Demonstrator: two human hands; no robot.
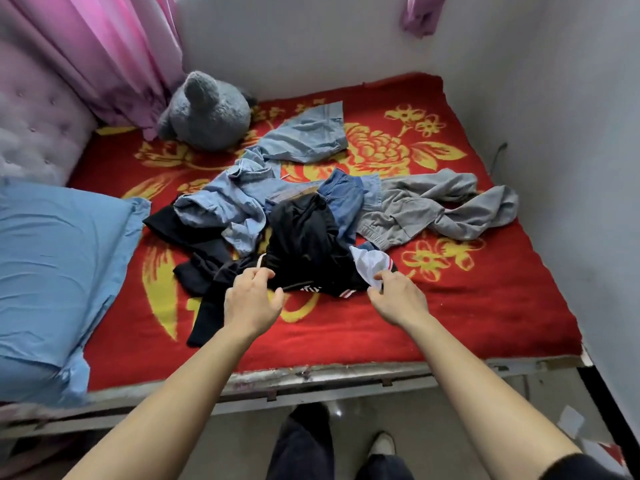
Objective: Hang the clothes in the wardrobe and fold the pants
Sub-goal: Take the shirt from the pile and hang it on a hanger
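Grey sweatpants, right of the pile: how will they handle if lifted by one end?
Likely floppy: the grey sweatpants lie twisted and creased, so they'd drape and trail. The end nearest the pile meets the blue jeans, which may drag along.

From my feed, the red blanket with its yellow flower pattern covers the whole bed, so I place everything else by it. A grey plush toy sits on its far left corner, leaning toward the pink curtain that hangs just behind. A blue pillow lies over the blanket's left edge, below a tufted lilac headboard. White walls close in the blanket's far and right sides, and a purple cloth hangs high on the far one. Along the near edge I see the worn grey bed frame, then the floor, with paper scraps off to the right.
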